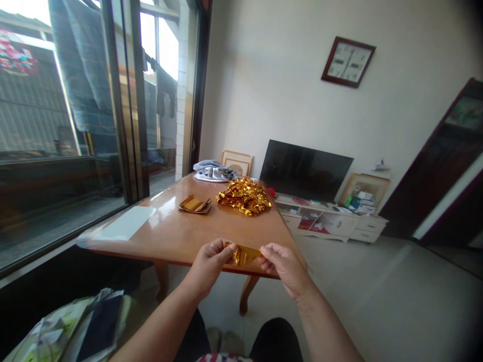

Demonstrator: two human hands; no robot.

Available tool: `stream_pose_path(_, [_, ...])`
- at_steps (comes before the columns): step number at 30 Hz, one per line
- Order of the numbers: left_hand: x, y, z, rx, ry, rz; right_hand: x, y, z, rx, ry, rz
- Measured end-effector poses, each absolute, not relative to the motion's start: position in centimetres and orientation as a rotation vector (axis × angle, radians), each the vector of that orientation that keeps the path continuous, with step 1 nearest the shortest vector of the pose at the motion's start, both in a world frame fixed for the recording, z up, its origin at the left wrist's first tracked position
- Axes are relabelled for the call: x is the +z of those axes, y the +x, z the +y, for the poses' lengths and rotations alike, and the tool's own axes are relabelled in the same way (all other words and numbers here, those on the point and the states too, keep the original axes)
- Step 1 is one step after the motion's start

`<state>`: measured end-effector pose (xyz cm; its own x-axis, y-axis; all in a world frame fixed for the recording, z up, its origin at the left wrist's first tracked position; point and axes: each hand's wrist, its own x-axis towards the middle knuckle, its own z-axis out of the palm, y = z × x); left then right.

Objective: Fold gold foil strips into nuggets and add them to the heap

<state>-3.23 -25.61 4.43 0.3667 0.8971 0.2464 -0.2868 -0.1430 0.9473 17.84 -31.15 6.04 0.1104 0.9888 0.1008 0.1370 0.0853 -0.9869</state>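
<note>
My left hand (209, 262) and my right hand (283, 266) pinch opposite ends of a crumpled strip of gold foil (242, 255), held up just over the near edge of a glossy wooden table (181, 234). Farther along the tabletop lies a heap of twisted gold foil pieces (244, 196). To its left sits a small stack of flat gold foil sheets (194, 205). The foil strip's middle is creased, and my fingers hide its ends.
A white sheet (124, 222) lies at the table's left edge beside a large window. A folded grey-white cloth (213, 172) sits at the far end. Beyond stand a TV (305, 170) and a white cabinet (332, 218). A patterned bag (56, 327) lies low at left.
</note>
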Motion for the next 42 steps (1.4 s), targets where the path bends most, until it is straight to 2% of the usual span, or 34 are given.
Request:
stream_pose_path(4, [4.0,-3.0,-25.5,1.101,1.374,0.616,7.2,17.3,-31.1,0.753,-1.281,-1.415])
stream_pose_path(11, [4.0,-2.9,-25.7,0.972,1.425,0.571,7.1,15.6,-31.0,0.78,-1.348,-1.649])
stream_pose_path(17, [4.6,-3.4,-25.8,0.975,1.247,0.513,6.6,16.1,-31.3,0.897,-1.297,-1.617])
stream_pose_path(24, [4.5,-3.5,-25.7,0.948,1.308,0.529,7.0,15.7,-31.4,1.09,-1.226,-1.59])
stream_pose_path(42, [5.4,-3.7,-26.0,0.935,1.323,0.533,6.8,15.4,-31.4,1.134,-1.193,-1.479])
